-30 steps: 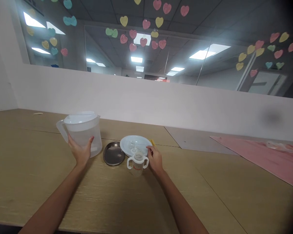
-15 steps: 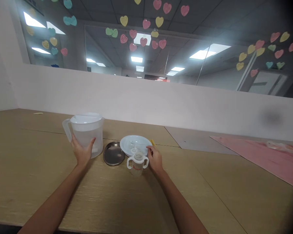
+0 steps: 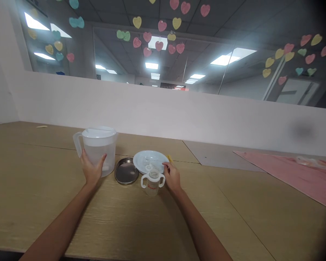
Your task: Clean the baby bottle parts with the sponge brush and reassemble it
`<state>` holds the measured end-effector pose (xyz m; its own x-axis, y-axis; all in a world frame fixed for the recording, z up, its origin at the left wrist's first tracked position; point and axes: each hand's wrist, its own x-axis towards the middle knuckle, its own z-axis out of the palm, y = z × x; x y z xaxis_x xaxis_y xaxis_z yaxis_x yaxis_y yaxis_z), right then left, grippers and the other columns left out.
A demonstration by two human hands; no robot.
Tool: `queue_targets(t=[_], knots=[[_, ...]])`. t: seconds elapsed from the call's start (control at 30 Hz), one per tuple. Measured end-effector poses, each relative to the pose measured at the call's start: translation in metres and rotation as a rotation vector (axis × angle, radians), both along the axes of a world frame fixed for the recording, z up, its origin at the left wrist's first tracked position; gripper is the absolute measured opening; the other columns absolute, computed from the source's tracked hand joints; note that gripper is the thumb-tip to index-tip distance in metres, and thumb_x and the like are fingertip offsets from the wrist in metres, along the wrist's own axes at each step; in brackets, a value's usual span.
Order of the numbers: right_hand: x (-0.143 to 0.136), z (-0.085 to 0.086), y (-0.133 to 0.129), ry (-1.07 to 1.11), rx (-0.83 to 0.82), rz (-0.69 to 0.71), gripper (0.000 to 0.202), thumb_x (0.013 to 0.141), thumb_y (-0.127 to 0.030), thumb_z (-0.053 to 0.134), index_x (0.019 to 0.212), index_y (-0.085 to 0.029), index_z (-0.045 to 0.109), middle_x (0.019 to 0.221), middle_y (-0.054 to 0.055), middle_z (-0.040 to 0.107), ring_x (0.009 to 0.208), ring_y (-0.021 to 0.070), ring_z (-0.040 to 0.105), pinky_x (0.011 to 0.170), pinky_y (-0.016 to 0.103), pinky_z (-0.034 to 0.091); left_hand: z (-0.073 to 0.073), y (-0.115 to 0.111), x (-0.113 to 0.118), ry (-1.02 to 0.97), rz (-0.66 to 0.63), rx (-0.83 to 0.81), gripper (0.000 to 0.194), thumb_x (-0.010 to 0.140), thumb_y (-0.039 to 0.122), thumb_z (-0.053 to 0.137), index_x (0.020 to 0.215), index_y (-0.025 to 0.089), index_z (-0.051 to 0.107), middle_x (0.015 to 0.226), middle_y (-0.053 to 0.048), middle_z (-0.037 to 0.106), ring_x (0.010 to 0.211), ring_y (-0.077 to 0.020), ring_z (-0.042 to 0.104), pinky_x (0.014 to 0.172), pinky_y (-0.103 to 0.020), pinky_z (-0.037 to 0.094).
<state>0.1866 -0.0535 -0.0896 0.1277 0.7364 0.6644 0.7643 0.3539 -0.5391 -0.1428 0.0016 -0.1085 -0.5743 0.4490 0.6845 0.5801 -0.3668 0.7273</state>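
Note:
A translucent white plastic pitcher (image 3: 100, 150) with a lid stands upright at the left of the group, its handle pointing left. My left hand (image 3: 91, 169) grips its near side, thumb on the right and fingers on the left. My right hand (image 3: 171, 175) is closed in a pinch at the right rim of a pale blue oval plate (image 3: 139, 159). Small clear pieces (image 3: 148, 165) lie on the plate; their kind is unclear. In front stands an open, clear two-handled baby cup (image 3: 152, 185) with red print, close beside my right fingers. A round metal dish (image 3: 126, 172) sits between pitcher and plate.
A small yellow object (image 3: 170, 158) shows behind the plate. On the right lie a grey sheet (image 3: 220, 156) and a pink cloth (image 3: 288, 174) with clear plastic on it. A white wall (image 3: 152, 112) with a window above closes off the wooden table's (image 3: 119, 224) back.
The pitcher has shifted slightly to the right, closer to the metal dish, with my left hand on it. My right hand, the plate and the cup stay in place.

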Motion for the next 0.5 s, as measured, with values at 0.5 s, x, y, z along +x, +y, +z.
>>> queue_targets(t=[0.5], knots=[[-0.0002, -0.0001, 0.001, 0.009, 0.013, 0.014, 0.031, 0.083, -0.025, 0.036, 0.09, -0.018, 0.066, 0.092, 0.008, 0.067, 0.082, 0.0197, 0.06, 0.074, 0.031, 0.046, -0.0025, 0.0006, 0.0006, -0.009, -0.063, 0.017, 0.091, 0.074, 0.055, 0.06, 0.142, 0.011, 0.019, 0.143, -0.019, 0.03, 0.132, -0.0311, 0.028, 0.11, -0.044, 0.023]])
